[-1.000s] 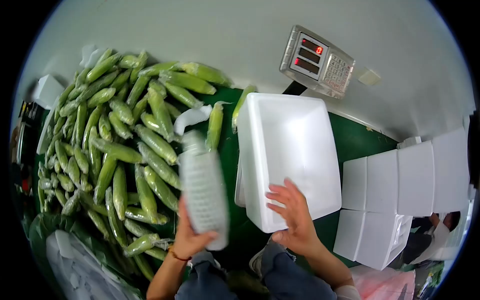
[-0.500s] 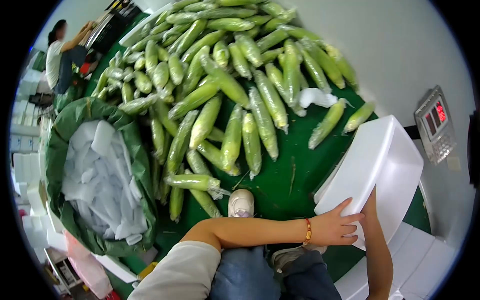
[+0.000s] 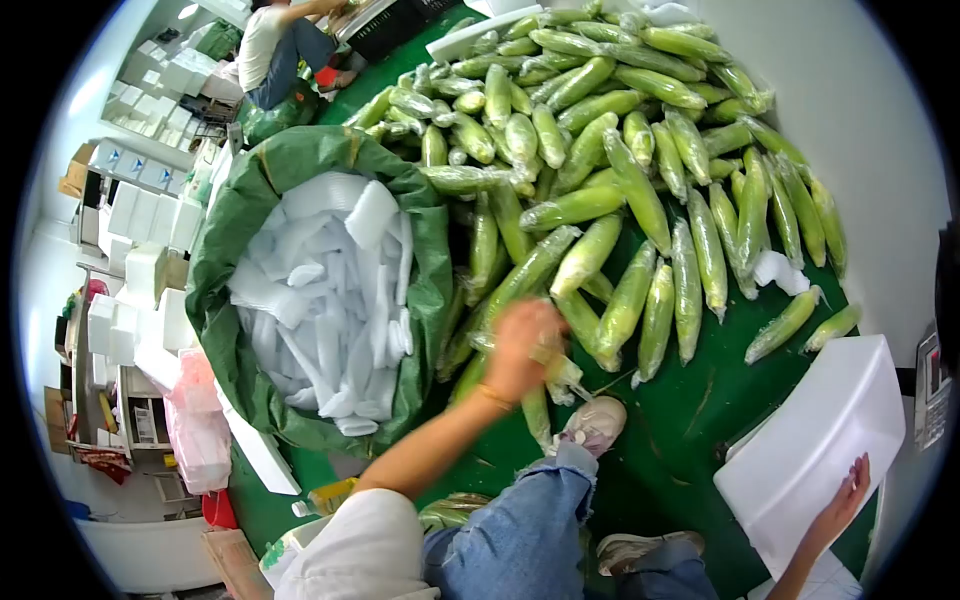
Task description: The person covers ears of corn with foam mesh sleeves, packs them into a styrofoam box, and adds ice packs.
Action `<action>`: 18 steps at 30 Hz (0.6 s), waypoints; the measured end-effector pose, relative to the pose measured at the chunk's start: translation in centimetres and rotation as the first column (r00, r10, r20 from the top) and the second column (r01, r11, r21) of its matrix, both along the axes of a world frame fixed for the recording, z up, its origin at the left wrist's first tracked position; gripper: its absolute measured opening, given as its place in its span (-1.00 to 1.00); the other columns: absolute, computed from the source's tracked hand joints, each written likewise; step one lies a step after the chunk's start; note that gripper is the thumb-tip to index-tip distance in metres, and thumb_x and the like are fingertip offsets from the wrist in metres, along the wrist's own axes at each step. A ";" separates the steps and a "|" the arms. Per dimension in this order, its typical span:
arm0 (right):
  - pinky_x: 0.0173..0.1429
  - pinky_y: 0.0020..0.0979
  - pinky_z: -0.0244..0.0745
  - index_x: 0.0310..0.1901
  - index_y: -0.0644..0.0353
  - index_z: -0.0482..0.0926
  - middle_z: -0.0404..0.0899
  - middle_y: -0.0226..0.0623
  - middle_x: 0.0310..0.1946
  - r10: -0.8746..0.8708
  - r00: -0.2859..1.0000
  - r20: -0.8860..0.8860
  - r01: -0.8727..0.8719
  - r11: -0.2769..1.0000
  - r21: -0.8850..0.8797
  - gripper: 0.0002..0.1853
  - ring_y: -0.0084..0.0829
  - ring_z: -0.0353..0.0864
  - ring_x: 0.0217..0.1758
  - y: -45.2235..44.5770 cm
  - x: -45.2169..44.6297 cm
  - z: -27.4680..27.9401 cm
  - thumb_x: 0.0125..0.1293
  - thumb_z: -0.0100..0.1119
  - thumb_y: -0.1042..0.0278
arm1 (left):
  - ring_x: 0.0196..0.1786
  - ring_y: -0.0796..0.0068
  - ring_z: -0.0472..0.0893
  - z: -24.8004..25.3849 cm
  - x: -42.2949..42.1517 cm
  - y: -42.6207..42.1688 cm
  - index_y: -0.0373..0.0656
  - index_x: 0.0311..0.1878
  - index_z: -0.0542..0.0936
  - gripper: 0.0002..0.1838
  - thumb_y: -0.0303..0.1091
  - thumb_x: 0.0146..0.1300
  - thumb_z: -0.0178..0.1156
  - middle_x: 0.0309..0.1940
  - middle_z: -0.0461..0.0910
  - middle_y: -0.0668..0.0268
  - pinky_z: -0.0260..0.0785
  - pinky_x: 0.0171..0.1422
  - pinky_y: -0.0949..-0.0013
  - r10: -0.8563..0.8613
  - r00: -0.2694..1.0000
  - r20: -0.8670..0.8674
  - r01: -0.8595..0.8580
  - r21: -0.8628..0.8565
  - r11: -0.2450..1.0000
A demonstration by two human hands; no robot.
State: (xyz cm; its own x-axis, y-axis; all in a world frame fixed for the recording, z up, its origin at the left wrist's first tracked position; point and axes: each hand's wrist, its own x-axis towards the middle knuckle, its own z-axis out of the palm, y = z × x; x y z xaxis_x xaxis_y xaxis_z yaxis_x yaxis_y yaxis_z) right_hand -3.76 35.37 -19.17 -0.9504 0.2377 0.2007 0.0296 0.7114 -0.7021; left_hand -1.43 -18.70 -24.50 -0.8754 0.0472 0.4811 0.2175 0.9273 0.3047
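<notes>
A large heap of green corn cobs (image 3: 590,210) in clear plastic wrap lies on the green floor. My left hand (image 3: 520,345), smeared by motion, is over a wrapped cob (image 3: 565,372) at the heap's near edge; its fingers are too blurred to show a grip. On the right, my right hand (image 3: 845,500) holds a tilted white foam box (image 3: 800,440) at its side, fingers stretched along the wall. Left of the heap stands a green sack (image 3: 215,310) full of white foam netting sleeves (image 3: 330,300).
A digital scale (image 3: 932,395) stands by the wall at the right edge. My shoe (image 3: 596,420) is close to the heap. Another person (image 3: 275,50) sits at the far left beside a black crate (image 3: 390,25). Stacked white boxes (image 3: 150,215) and a pink bag (image 3: 198,425) are on the left.
My left hand has left the foam box and moved left to the cobs. My right hand stays at the box, which has turned so its inside no longer shows. The view has swung left.
</notes>
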 end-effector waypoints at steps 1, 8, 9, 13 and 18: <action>0.33 -0.33 0.19 0.23 0.30 0.34 0.38 -0.11 0.16 0.006 1.000 -0.011 -0.005 1.000 0.019 -0.63 -0.24 0.36 0.20 -0.9 0.8 1.4 0.47 -0.23 0.42 | 0.16 -0.05 0.41 1.9 0.9 -5.2 -0.22 0.02 0.50 -0.47 -0.40 -0.12 0.33 0.02 0.48 0.04 0.20 0.30 0.00 0.233 0.969 0.085 -0.232 -0.013 0.973; -0.23 -0.21 0.47 -0.16 0.17 0.54 0.56 -0.19 -0.19 0.819 0.570 0.072 -0.822 0.569 0.037 -0.76 -0.20 0.57 -0.24 -16.1 1.2 9.0 0.08 0.15 0.53 | -0.09 0.32 0.48 3.2 -3.6 -23.9 -0.27 -0.04 0.45 -0.59 -0.18 0.20 0.27 -0.11 0.53 0.18 0.35 -0.03 0.20 0.664 0.696 0.273 -0.614 0.706 0.353; -0.21 -0.23 0.48 -0.09 0.13 0.57 0.56 -0.26 -0.17 0.896 0.443 0.000 -0.896 0.443 0.009 -0.70 -0.24 0.58 -0.22 -18.4 1.6 8.6 0.08 0.23 0.43 | -0.22 0.39 0.50 1.8 -4.1 -20.7 -0.24 -0.13 0.48 -0.74 -0.30 0.23 0.24 -0.23 0.57 0.26 0.37 -0.14 0.26 0.547 0.831 0.099 -0.470 0.652 0.596; 0.00 -0.28 0.44 0.07 0.17 0.53 0.46 -0.23 0.00 0.878 0.477 0.036 -0.877 0.472 0.092 -0.46 -0.24 0.50 -0.06 -23.6 1.1 7.5 0.04 0.38 0.17 | -0.17 0.15 0.57 2.4 -3.1 3.3 -0.19 -0.04 0.49 -0.53 -0.63 -0.15 0.14 -0.09 0.49 0.16 0.48 -0.19 0.28 -0.649 0.712 0.270 0.538 0.385 0.750; -0.13 -0.39 0.49 0.29 0.23 0.28 0.35 -0.20 0.00 0.721 0.603 0.342 -0.601 0.692 -0.399 -0.36 -0.38 0.49 -0.16 -25.5 -1.4 1.9 0.18 0.27 0.40 | -0.16 0.33 0.58 1.8 -1.8 10.5 -0.21 -0.04 0.42 -0.56 -0.52 -0.01 0.33 -0.15 0.47 0.24 0.47 -0.13 0.34 -0.605 0.753 0.261 0.181 0.801 0.571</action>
